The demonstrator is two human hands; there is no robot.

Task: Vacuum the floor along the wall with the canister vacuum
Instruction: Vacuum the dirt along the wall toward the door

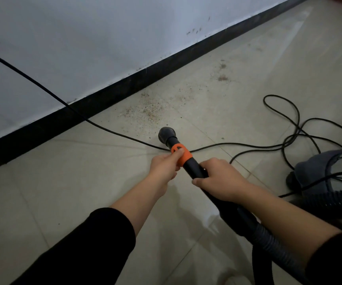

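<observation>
My left hand (164,167), nearer the tip, pinches the orange collar (184,156) of the black plastic vacuum wand (193,167); my right hand (220,182) grips the tube behind. The wand points to eleven o'clock, straight at reddish crumbs (147,110) just beyond its round black nozzle (167,135), beside the black skirting (104,95).

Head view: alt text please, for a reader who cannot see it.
Two hands hold a black vacuum tube, the left hand on its orange collar, the right hand behind it. Its round nozzle is at the tiled floor, just short of reddish crumbs along the black baseboard. A power cord crosses beneath; the grey canister sits at right.
</observation>
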